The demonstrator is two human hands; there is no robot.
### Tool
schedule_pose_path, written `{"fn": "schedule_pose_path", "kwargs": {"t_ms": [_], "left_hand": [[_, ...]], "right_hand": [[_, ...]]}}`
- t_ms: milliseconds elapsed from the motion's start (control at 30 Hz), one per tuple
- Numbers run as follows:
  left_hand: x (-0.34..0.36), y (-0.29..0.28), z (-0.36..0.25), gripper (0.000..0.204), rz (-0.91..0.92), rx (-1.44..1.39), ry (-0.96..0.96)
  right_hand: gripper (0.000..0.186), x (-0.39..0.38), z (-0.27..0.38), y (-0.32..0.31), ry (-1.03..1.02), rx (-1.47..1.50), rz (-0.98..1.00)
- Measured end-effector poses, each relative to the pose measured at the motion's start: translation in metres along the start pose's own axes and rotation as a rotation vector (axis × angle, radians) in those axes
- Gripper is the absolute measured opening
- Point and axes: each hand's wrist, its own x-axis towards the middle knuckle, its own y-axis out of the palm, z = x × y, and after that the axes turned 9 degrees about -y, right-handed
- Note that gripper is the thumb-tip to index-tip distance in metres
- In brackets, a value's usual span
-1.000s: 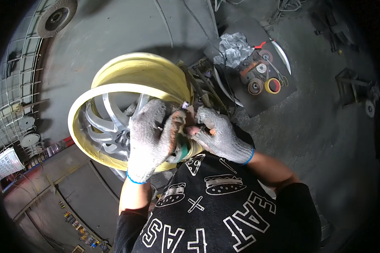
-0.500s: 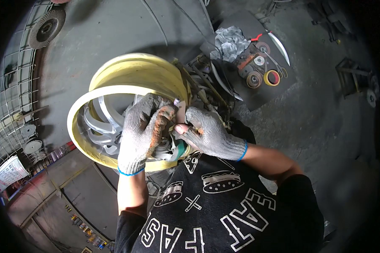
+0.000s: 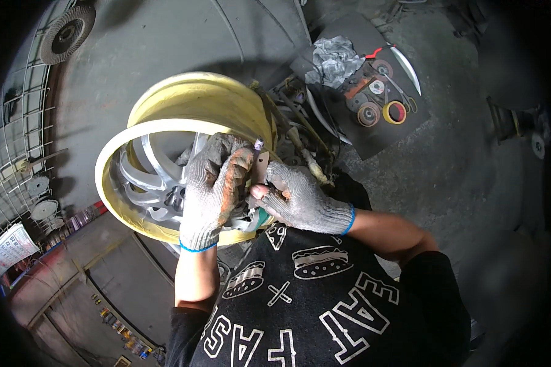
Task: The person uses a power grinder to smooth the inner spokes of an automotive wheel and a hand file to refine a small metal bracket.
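Observation:
A silver spoked wheel (image 3: 147, 177), its rim covered in yellow tape, stands in front of me. Over its right part, my left hand (image 3: 217, 180), in a grey-white knitted glove with orange-brown stains, is closed with the fingers curled. Beside its fingertips pokes out a small whitish-purple tip (image 3: 258, 144); what it belongs to is hidden. My right hand (image 3: 297, 192), gloved too with a bare thumb tip showing, pinches a thin flat pale plate (image 3: 261, 166) with a small hole. Below the hands is a green-edged piece (image 3: 258, 219), partly covered.
To the right, a dark board (image 3: 373, 140) carries crumpled grey plastic (image 3: 334, 60), scissors (image 3: 404, 98), a yellow tape roll (image 3: 394, 112), a brown roll (image 3: 368, 114) and discs. A wire rack (image 3: 18, 140) with a flap disc (image 3: 69, 35) stands left. Cables lie on the floor beyond.
My left hand has shifted slightly right, uncovering more of the wheel's hub. My right hand has moved a little left and down, still pinching the plate.

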Motion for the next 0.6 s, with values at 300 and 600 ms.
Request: {"fn": "schedule_pose_path", "kwargs": {"t_ms": [300,600], "left_hand": [[0.0,-0.016,0.006,0.023,0.077,-0.089,-0.071],[-0.02,-0.012,0.003,0.025,-0.315,0.153,0.4]], "right_hand": [[0.011,-0.01,0.003,-0.025,-0.13,-0.154,-0.111],[0.013,-0.025,0.012,-0.049,-0.031,-0.179,-0.053]]}}
